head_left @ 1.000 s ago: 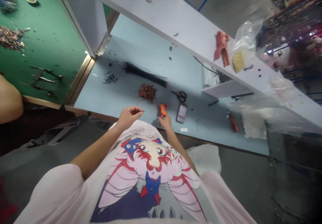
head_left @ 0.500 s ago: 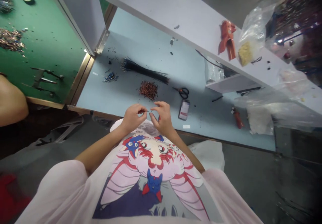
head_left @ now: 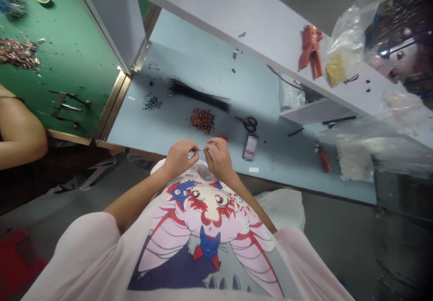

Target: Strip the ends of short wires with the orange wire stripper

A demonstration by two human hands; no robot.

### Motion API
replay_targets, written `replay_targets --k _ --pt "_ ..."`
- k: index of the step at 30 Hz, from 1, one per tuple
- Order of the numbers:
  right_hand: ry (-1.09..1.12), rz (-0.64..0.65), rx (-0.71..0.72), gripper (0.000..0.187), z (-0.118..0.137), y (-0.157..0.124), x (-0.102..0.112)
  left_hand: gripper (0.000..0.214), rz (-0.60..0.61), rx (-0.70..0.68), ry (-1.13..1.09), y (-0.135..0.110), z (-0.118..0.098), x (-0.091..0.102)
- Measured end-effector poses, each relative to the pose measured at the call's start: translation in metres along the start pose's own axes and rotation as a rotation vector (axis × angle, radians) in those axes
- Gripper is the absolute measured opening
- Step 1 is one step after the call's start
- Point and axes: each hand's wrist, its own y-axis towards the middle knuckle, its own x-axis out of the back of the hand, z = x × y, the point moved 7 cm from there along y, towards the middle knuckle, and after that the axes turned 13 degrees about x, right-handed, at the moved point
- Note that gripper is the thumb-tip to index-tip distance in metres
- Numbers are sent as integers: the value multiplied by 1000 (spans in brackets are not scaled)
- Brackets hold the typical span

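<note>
My left hand (head_left: 182, 157) is closed in a pinch on a short, thin dark wire (head_left: 200, 150), whose tip points at my other hand. Facing it, my right hand (head_left: 219, 157) is curled, thumb and forefinger close to that tip; whether they touch it I cannot tell. Something red (head_left: 222, 138) shows past its fingers, mostly hidden, so its kind is unclear. Just beyond my hands lies a pile of small copper-coloured pieces (head_left: 202, 120). Behind the pile a bundle of black wires (head_left: 199, 95) is stretched across the blue table (head_left: 189, 34).
Right of my hands are black-handled scissors (head_left: 249, 124), a phone (head_left: 251, 146) and a red-handled tool (head_left: 324, 158). A small heap of blue and silver bits (head_left: 152, 103) lies left. An orange-red tool (head_left: 310, 52) rests on the white shelf (head_left: 264, 30). Another person's arm (head_left: 20, 129) is at far left.
My right thumb and forefinger have come closer together near the wire tip. The red thing, earlier in the right palm, now shows beyond the fingers. The view has shifted slightly.
</note>
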Motion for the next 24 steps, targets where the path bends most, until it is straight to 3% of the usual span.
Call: replay_targets --k 3,5,8,10,13,16,19,22,24 --pt "-20 -10 -13 11 -1 -2 0 8 23 5 117 -2 5 -5" --pt "-48 -83 -61 12 -12 -6 11 9 25 68 163 -2 19 -3" --pt "-153 -242 -193 12 -43 -16 39 6 32 293 66 -2 55 8" --pt "-204 -203 -242 12 -66 -21 43 5 91 482 -184 -4 78 12" --pt "-208 -8 -281 14 -97 -21 18 16 192 679 -674 -6 90 8" --pt "-216 134 -423 14 -127 -17 -19 27 248 747 -1037 -6 80 0" --pt "-171 196 -610 17 -147 -13 -45 29 263 771 -1259 -6 70 -5" --pt "114 129 -600 31 -134 -2 -55 29 260 769 -1390 -5 63 -8" --pt "409 75 -530 26 -110 6 -54 28 276 770 -1438 -4 58 -10"
